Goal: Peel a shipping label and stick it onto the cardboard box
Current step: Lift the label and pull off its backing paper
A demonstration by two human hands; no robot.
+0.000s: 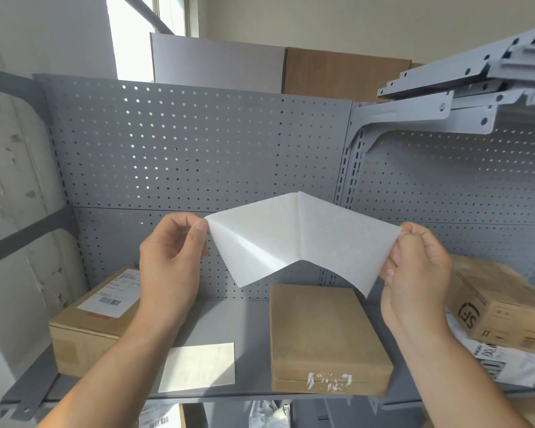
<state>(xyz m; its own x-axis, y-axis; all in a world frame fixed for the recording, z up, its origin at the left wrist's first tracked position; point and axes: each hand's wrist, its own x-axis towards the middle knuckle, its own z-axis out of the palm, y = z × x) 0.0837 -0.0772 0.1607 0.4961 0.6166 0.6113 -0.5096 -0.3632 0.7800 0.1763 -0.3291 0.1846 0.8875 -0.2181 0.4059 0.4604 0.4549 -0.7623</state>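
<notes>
On the left of the grey shelf (pixel 247 322) a labelled box (pixel 90 329) is sitting behind the left hand (pixel 170 261), whose fingers (pixel 198 231) are pinching one corner of the creased shipping label (pixel 300 242). A loose white sheet (pixel 198 367) is lying below, the plain cardboard box (pixel 325 338) under the label. The right hand (pixel 414 267) is gripping the other corner, with a printed box (pixel 501 307) beyond: three boxes.

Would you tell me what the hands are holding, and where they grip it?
A white label sheet: left hand pinches its upper left corner, right hand its right edge.
</notes>
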